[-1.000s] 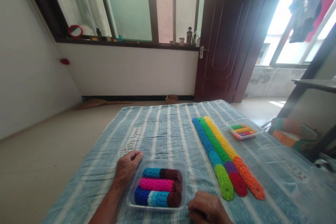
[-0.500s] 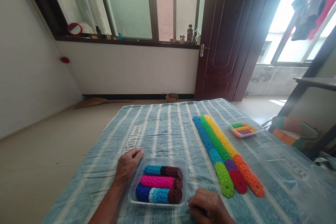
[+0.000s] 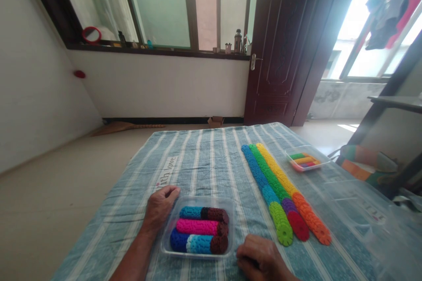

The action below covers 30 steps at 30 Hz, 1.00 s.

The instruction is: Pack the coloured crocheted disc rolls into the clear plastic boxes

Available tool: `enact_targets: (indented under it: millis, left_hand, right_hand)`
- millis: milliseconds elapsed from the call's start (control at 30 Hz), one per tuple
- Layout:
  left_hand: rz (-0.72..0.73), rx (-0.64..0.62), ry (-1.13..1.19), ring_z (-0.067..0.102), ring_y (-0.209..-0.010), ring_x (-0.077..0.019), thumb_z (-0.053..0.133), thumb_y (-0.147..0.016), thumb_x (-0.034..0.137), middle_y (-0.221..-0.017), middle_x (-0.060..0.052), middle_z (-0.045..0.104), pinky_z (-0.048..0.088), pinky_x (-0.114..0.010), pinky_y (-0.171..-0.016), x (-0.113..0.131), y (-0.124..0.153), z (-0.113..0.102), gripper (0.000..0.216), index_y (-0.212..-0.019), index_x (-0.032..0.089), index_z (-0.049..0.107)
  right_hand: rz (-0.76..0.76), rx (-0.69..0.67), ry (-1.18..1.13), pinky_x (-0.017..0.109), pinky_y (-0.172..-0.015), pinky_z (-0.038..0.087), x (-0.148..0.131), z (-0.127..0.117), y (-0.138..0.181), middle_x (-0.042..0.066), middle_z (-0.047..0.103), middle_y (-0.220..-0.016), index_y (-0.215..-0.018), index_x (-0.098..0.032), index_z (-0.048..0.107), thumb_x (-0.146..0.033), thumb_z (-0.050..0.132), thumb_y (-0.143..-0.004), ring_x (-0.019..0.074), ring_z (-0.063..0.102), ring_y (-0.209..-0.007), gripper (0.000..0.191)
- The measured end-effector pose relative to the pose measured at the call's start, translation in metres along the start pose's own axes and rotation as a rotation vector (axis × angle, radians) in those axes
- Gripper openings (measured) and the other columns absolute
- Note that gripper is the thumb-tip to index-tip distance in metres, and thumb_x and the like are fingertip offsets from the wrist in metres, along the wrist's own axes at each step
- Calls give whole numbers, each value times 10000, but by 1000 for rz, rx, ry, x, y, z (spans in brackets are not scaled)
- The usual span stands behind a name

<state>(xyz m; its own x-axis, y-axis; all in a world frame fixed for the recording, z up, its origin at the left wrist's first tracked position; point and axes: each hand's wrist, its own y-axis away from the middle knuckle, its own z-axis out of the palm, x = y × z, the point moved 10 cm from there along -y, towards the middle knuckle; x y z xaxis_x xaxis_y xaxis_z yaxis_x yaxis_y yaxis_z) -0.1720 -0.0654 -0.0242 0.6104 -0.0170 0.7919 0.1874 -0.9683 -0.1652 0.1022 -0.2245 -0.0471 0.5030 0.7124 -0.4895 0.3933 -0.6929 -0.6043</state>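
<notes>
We see a striped blue cloth (image 3: 204,158) covering the table and filling the lower half of the view. Behind it stand a dark door (image 3: 286,44) and a wide window (image 3: 161,4).

On the cloth's right side lies a big clear box (image 3: 359,210), just beside three long rows (image 3: 275,184) of toothed discs. The rows run side by side and touch one another: blue ending in lime, green ending in purple and red, yellow ending in orange.

Nearest to us, a clear tray (image 3: 231,228) sits on the cloth between the two hands. It holds three stacks (image 3: 198,227) of discs lying on their sides, packed close: teal, pink and blue, each capped in brown at its right end.

The left hand (image 3: 160,208) rests on the cloth against the tray's far left corner. Its fingers are curled into a loose fist touching the rim, and we see nothing held in it. The right hand (image 3: 260,261) lies at the tray's near right corner, fingers bent and partly cut off by the frame. We cannot tell whether it grips the rim.

A small tray (image 3: 305,149) with a few coloured stacks sits far right, well apart from the hands.
</notes>
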Motion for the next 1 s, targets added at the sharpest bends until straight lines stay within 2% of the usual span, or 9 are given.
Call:
enact_targets:
  millis: [333, 700, 1000]
  left_hand:
    - [1, 7, -2, 670, -802, -251, 572, -666, 512, -728, -2, 736, 482, -298, -758, -2, 0, 0, 343, -716, 205, 716]
    - [-14, -4, -2, 669, -844, -261, 570, -658, 521, -761, -12, 743, 479, -299, -780, -1, 1, 0, 347, -705, 204, 704]
    - [-27, 1, -5, 669, -825, -263, 564, -633, 526, -729, -14, 734, 482, -303, -758, 1, 2, 0, 358, -698, 203, 704]
  right_hand:
    - [0, 0, -2, 217, -546, 355, 0, 0, 0, -13, 605, -649, -750, -208, 595, -147, 556, -858, 113, 569, -597, 130]
    - [6, 13, -13, 212, -544, 355, -3, -3, -2, -15, 602, -647, -753, -211, 573, -85, 544, -776, 115, 574, -591, 131]
    - [15, 31, -27, 213, -541, 340, -2, -4, -1, -11, 601, -645, -748, -203, 579, -89, 544, -780, 112, 561, -584, 124]
